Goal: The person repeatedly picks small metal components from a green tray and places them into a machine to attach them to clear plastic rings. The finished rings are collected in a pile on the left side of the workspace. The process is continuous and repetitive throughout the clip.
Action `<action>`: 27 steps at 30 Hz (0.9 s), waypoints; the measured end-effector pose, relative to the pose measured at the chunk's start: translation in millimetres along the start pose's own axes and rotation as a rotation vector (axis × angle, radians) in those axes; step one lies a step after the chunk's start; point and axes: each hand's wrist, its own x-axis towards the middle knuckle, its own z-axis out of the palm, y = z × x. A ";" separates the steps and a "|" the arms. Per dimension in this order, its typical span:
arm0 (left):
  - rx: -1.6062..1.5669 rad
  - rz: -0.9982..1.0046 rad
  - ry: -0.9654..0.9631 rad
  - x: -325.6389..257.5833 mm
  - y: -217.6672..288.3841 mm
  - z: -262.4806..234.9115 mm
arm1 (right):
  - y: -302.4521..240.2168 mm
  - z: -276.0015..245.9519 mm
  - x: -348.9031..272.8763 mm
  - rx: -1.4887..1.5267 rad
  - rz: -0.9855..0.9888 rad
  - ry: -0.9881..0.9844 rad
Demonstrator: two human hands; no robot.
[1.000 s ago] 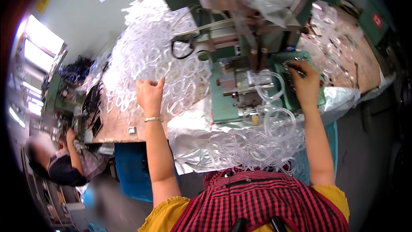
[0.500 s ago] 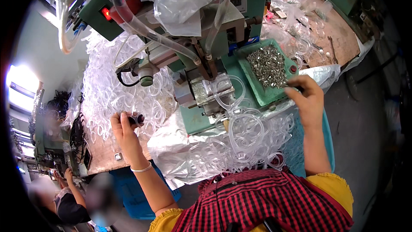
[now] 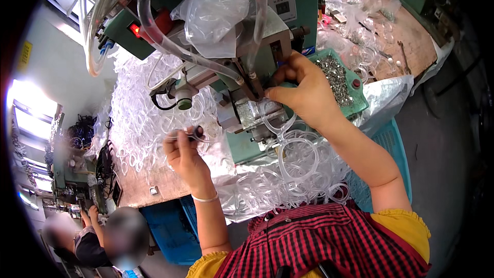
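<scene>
Head view: wooden bench (image 3: 146, 188) heaped with clear rings (image 3: 139, 123); left hand (image 3: 185, 154) fingers pinch tubing (image 3: 180, 135), right hand (image 3: 303, 90) unclear.

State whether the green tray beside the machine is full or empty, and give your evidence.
Partly full. The green tray holds a heap of small grey metal parts across its middle, while the green floor still shows bare near the rim.

I see glossy clear plastic tubing rings (image 3: 301, 159) heaped on a matt brown wooden bench (image 3: 141, 188), a green painted metal press (image 3: 247, 67) draped in crinkled clear plastic film (image 3: 213, 13), and shiny small metal parts (image 3: 334, 74) in a green plastic tray (image 3: 360, 105).
</scene>
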 end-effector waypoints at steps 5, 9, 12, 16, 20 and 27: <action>-0.068 0.408 -0.223 6.5 83.7 82.1 | -7.9 3.7 -1.8 0.227 0.136 -0.102; 0.068 0.484 -0.167 32.3 66.2 92.7 | -3.9 22.4 -12.6 0.282 0.030 0.018; -0.019 0.455 -0.257 8.7 72.0 97.8 | -15.7 21.4 -24.5 0.235 -0.053 0.027; 0.730 0.951 -0.805 -12.7 61.6 89.5 | 12.4 -36.5 -19.7 -0.401 -0.175 0.001; 0.636 1.236 -0.931 -14.8 37.3 111.8 | 74.1 -90.3 -27.7 -1.221 -0.193 0.258; 0.608 1.207 -0.818 -20.6 21.5 97.2 | 94.0 -100.8 -20.9 -1.067 -0.303 0.279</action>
